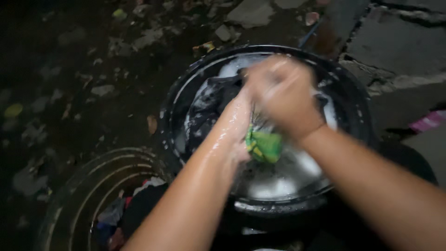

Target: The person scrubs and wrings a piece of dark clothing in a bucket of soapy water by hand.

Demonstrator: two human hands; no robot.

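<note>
Green-and-yellow cloth [264,145] bunched over soapy black basin [186,100] | right hand [283,95] fisted on top, blurred | left hand [239,135] clamped beside it | likely soaked, limp, slippery, heavy; best gripped by the bunched folds | second tub [69,204] lower left

Two hands [278,93], two dark round basins [353,93], one green cloth [265,145], one pink item [429,121].
</note>
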